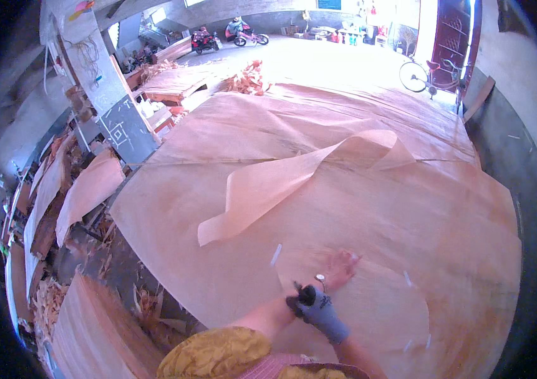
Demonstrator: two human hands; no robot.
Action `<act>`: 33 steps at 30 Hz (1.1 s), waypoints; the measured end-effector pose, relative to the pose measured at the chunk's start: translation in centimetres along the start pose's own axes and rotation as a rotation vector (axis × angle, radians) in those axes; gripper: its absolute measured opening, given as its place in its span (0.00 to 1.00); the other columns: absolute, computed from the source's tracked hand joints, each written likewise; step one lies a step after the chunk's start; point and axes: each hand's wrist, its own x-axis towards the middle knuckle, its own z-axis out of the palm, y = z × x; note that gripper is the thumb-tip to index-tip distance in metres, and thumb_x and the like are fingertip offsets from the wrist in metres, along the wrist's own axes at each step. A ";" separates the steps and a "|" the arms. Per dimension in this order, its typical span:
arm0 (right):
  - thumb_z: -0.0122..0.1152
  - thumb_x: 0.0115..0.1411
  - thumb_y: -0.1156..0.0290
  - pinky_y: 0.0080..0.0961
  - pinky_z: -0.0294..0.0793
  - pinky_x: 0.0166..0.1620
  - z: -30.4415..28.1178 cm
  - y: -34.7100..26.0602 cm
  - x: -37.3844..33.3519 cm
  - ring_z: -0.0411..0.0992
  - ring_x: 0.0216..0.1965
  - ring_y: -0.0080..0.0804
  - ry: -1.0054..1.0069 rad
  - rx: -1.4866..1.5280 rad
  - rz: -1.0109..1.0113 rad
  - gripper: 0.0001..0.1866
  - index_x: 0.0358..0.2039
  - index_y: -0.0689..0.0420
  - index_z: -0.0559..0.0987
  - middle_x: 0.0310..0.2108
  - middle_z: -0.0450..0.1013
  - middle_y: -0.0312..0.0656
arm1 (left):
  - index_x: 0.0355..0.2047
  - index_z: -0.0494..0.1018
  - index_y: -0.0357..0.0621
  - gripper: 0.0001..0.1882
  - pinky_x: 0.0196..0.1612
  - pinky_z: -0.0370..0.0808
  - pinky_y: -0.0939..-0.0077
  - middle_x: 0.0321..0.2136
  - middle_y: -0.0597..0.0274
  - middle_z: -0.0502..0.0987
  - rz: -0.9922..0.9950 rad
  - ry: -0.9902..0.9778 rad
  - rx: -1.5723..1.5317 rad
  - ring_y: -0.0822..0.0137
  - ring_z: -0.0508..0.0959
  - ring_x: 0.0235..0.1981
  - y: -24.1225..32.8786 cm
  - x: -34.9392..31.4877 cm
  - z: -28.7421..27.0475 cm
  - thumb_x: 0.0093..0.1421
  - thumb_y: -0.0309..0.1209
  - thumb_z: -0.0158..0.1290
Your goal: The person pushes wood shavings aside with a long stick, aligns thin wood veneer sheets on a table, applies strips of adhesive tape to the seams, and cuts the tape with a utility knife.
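Observation:
My left hand (pixel 342 266), bare and with a watch (pixel 321 278) at the wrist, lies flat on a broad sheet of thin wood veneer (pixel 173 215), fingers spread. Across my left forearm, near the watch, comes my right hand (pixel 316 310) in a grey-blue glove with dark fingertips. Its fingers are curled; a small dark tip pokes out by them, too little to name. Short whitish tape strips (pixel 276 254) stick to the veneer around my hands. Farther off, a long loose veneer strip (pixel 274 183) lies curled and twisted on the sheet.
More veneer sheets (pixel 95 189) lean at the left above scraps on the floor. A pillar (pixel 113 101) stands beyond them. Heaped shavings (pixel 247 79) lie past the sheet's far edge. A bicycle (pixel 432 77) stands by the doorway at the right; a motorbike (pixel 205 41) is far back.

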 end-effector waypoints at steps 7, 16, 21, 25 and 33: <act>0.51 0.64 0.75 0.31 0.70 0.54 -14.5 11.7 -9.3 0.71 0.50 0.35 0.727 -0.535 0.180 0.15 0.50 0.65 0.73 0.49 0.73 0.48 | 0.53 0.68 0.49 0.22 0.62 0.60 0.55 0.54 0.55 0.71 -0.201 0.091 0.251 0.55 0.69 0.56 -10.4 -2.1 -4.2 0.62 0.43 0.45; 0.45 0.66 0.70 0.36 0.57 0.65 -36.0 32.6 -31.8 0.60 0.62 0.51 0.898 -1.258 0.496 0.22 0.58 0.67 0.67 0.60 0.63 0.58 | 0.64 0.60 0.59 0.29 0.67 0.42 0.42 0.66 0.58 0.56 -0.477 0.081 0.292 0.54 0.52 0.68 -19.2 -6.5 -3.3 0.65 0.52 0.37; 0.44 0.66 0.72 0.36 0.56 0.66 -34.6 32.2 -36.0 0.59 0.63 0.50 0.862 -1.145 0.508 0.22 0.59 0.66 0.65 0.61 0.61 0.57 | 0.65 0.59 0.60 0.30 0.67 0.42 0.40 0.67 0.59 0.56 -0.423 0.108 0.202 0.54 0.53 0.68 -17.8 -8.7 -3.9 0.64 0.52 0.39; 0.44 0.65 0.73 0.36 0.53 0.67 -31.7 32.6 -41.4 0.57 0.65 0.50 0.842 -1.168 0.527 0.25 0.62 0.66 0.61 0.64 0.58 0.55 | 0.66 0.57 0.58 0.31 0.66 0.44 0.41 0.66 0.59 0.56 -0.415 0.042 0.281 0.53 0.54 0.68 -14.6 -14.4 -4.8 0.64 0.50 0.40; 0.45 0.66 0.70 0.35 0.67 0.57 -34.1 31.6 -49.7 0.68 0.55 0.44 0.888 -1.253 0.756 0.24 0.62 0.60 0.63 0.56 0.68 0.51 | 0.64 0.59 0.54 0.30 0.65 0.47 0.42 0.65 0.53 0.58 -0.471 0.514 0.189 0.48 0.55 0.66 -16.1 -25.4 -2.2 0.63 0.46 0.44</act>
